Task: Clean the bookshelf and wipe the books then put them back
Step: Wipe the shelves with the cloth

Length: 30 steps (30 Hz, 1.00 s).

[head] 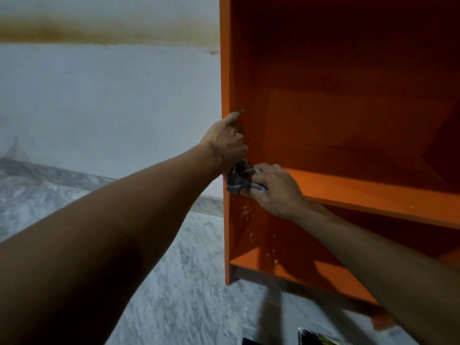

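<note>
Fingers (235, 115) of left hand (227, 139) hooked round front edge of the orange bookshelf (373, 195), gripping its left side panel. Fingers (260, 180) of right hand (276, 189) closed on a grey cloth (237, 179), pressed at left end of middle shelf, touching the side panel. Below, on the floor (174, 270), a dark book (316, 338), partly cut off.

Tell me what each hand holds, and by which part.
The right hand grips a bunched grey cloth by its right end. The left hand holds the bookshelf by the front edge of its left side panel.
</note>
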Available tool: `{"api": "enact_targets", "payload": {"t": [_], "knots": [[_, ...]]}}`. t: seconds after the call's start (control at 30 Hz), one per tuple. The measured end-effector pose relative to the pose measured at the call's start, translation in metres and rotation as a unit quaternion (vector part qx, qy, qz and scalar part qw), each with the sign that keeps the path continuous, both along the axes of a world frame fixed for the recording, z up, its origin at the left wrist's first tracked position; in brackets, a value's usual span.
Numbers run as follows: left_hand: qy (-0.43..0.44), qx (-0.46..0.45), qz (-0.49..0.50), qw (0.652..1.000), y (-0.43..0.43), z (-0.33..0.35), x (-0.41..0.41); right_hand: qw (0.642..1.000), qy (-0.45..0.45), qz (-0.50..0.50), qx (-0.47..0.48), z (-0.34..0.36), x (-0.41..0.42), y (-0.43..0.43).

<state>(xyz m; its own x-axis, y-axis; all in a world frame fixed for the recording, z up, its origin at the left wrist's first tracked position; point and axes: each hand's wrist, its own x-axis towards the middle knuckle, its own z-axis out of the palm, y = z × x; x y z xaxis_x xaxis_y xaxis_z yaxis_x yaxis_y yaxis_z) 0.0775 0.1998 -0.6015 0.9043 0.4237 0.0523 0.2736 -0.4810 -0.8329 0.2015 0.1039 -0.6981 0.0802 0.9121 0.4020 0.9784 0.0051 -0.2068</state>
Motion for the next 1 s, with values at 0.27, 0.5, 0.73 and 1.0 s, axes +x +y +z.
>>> {"api": "enact_targets", "payload": {"t": [0.27,0.5,0.73,1.0], "knots": [[-0.017,0.023,-0.018,0.999,0.001,-0.006,-0.007,0.989,-0.024,0.123,-0.076,-0.009,-0.009,-0.06],[-0.027,0.014,-0.027,0.999,0.003,-0.004,-0.007,0.997,-0.046,-0.058,0.022,0.024,-0.001,-0.038],[-0.025,0.017,-0.02,0.999,-0.001,-0.003,-0.006,0.976,-0.148,-0.146,-0.062,-0.007,-0.039,-0.003],[-0.07,-0.009,-0.035,0.997,-0.017,-0.02,-0.011,0.965,-0.192,-0.174,0.037,-0.02,-0.038,-0.003]]}}
